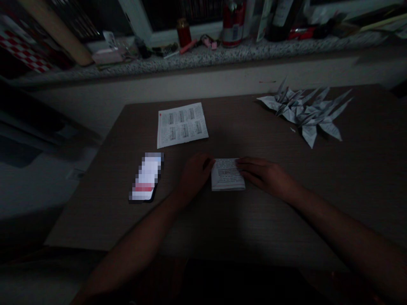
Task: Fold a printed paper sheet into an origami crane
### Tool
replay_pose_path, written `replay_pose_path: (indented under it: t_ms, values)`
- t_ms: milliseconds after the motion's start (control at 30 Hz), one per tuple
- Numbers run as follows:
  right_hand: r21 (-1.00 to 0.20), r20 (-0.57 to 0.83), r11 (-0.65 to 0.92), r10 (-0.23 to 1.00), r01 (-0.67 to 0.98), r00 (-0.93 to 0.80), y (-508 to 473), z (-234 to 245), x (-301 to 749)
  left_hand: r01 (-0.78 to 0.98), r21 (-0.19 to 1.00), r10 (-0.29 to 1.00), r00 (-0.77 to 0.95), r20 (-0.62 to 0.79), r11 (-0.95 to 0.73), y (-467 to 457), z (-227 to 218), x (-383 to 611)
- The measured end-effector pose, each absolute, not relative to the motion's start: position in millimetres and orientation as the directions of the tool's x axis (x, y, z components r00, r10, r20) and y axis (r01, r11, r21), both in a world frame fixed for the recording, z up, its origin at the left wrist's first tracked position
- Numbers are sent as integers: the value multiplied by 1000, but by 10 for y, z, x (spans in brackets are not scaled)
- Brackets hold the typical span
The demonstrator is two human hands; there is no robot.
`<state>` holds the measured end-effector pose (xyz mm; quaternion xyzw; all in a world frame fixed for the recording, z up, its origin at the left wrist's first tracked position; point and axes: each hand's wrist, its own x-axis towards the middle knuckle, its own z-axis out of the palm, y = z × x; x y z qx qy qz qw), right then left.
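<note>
A small folded sheet of printed paper (227, 174) lies on the dark wooden table in front of me, with a crease near its front edge. My left hand (196, 171) is curled at the paper's upper left corner, thumb and fingertips closed on that edge. From the other side, my right hand (265, 173) rests its outstretched fingers on the paper's upper right edge; its thumb is not clearly visible. Farther back on the left lies a flat printed sheet (182, 125) with small pictures and text.
A lit phone (146, 177) lies left of my left hand. Several folded paper figures (305, 110) with pointed tips are clustered at the back right of the table (235, 237). Behind it, a granite windowsill (203, 57) holds a red can (233, 23), a bottle and small items.
</note>
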<state>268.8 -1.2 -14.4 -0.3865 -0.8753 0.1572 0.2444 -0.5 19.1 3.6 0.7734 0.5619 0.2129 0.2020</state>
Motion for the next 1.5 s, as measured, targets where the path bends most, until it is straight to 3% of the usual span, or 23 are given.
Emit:
replay_pose_path:
  t_ms: [200, 467, 667, 900, 1200, 1500]
  values:
    - [-422, 305, 666, 743, 615, -596, -30, -124, 2683, 747, 614, 963, 251, 97, -256, 201, 13, -3]
    - [-409, 313, 683, 728, 605, -610, -10, -116, 2667, 777, 513, 931, 323, 173, -365, 204, -13, 6]
    - [-396, 312, 677, 734, 620, -603, -20, -111, 2649, 831, 374, 910, 350, 223, -411, 197, -8, 37]
    - [-409, 297, 667, 743, 623, -600, -23, -101, 2643, 720, 312, 779, 612, 134, -620, 183, 43, 86]
    - [-467, 316, 652, 754, 597, -576, -11, -120, 2661, 722, 224, 754, 647, 114, -654, -37, 97, 184]
    - [-677, 280, 489, 863, 550, -421, 117, -71, 2672, 704, 255, 743, 659, 111, -663, -30, 4, 186]
